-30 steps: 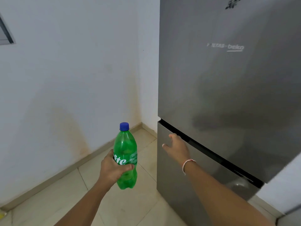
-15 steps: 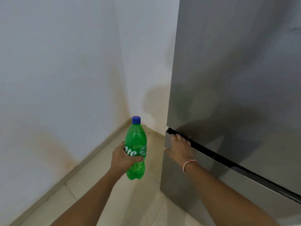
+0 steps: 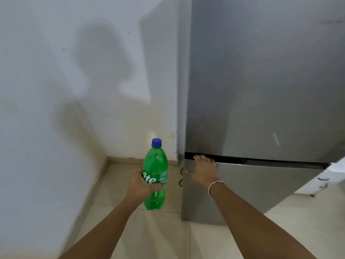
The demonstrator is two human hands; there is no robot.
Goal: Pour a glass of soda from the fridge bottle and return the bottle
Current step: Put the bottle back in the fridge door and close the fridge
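A green soda bottle (image 3: 155, 165) with a blue cap stands upright in the air, held around its label by my left hand (image 3: 141, 186). It hangs over the floor just left of the grey fridge (image 3: 261, 81). My right hand (image 3: 203, 170) rests on the top left corner of the lower fridge door (image 3: 252, 186), fingertips hooked into the dark gap between the two doors. Both doors look shut. No glass is in view.
A white wall (image 3: 56, 90) runs along the left and meets the back wall in a corner by the fridge. Beige floor tiles (image 3: 158, 236) lie below. A white object (image 3: 328, 180) shows at the right edge.
The view has swung left and closer to the fridge. My right hand's fingers have slid further into the gap above the lower door. The bottle stays upright in my left hand.
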